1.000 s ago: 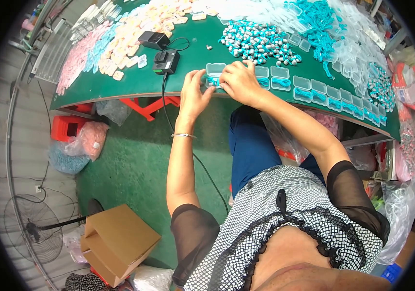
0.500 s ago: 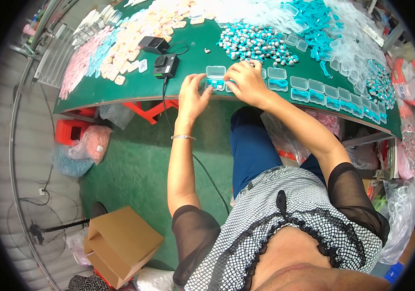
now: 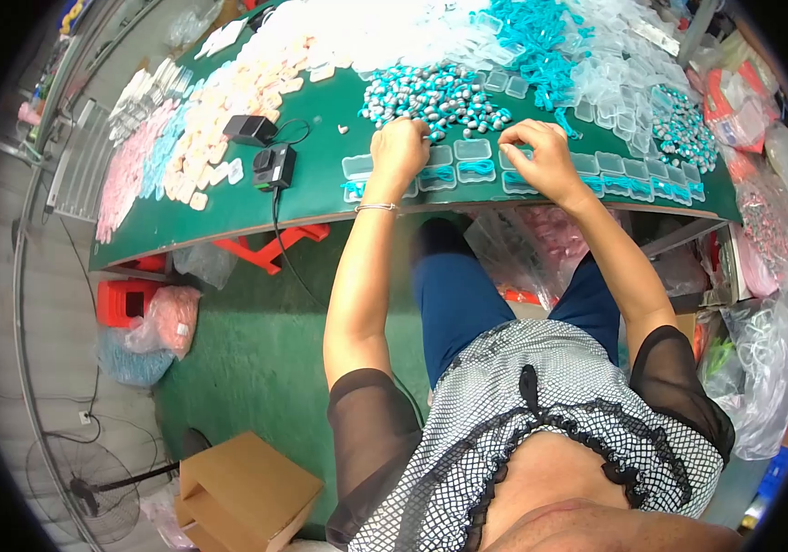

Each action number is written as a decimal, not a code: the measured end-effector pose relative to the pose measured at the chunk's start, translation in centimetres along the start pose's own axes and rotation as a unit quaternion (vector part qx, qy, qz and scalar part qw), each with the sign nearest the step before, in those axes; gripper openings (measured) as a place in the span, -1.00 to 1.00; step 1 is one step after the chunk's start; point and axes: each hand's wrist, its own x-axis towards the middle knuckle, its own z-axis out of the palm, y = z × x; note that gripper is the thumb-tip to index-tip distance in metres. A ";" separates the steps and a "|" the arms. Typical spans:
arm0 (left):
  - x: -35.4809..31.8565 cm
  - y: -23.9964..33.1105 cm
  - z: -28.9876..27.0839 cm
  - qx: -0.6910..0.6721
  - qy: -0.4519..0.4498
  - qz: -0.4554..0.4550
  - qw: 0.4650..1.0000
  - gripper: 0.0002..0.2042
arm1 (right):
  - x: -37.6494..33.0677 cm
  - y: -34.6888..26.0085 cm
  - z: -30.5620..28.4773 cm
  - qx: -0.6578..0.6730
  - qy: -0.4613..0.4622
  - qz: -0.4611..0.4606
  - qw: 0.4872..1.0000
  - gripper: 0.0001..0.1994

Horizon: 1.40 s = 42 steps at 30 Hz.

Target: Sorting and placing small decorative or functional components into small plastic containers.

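Observation:
My left hand (image 3: pixel 398 155) is at the near edge of a pile of small teal-and-grey pieces (image 3: pixel 431 97), its fingers curled together; whatever they may hold is hidden. Beneath that wrist is an open clear plastic case (image 3: pixel 354 189) with teal contents. To the right, my right hand (image 3: pixel 546 164) hovers over the row of cases, thumb and forefinger apart, nothing visible between them. Another open case (image 3: pixel 475 167), holding a looped teal cord, sits between the hands. A further case (image 3: pixel 516 182) is partly under my right hand.
More open cases (image 3: pixel 661 184) line the table's right front edge. Behind lie heaps of teal cords (image 3: pixel 541 46) and clear cases (image 3: pixel 615 92). Two black devices (image 3: pixel 273 167) with a cable stand left of my hands, near peach pieces (image 3: pixel 196 156). A cardboard box (image 3: pixel 251 488) is on the floor.
My hands have moved apart from the case they were both at. The left is now by the teal-and-grey pile, the right farther along the row. The whole view has shifted slightly.

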 end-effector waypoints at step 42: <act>1.5 0.5 -1.7 -0.442 -0.021 -0.108 0.890 -0.91 | -8.5 20.7 -20.6 -0.315 0.011 0.292 0.903 -0.89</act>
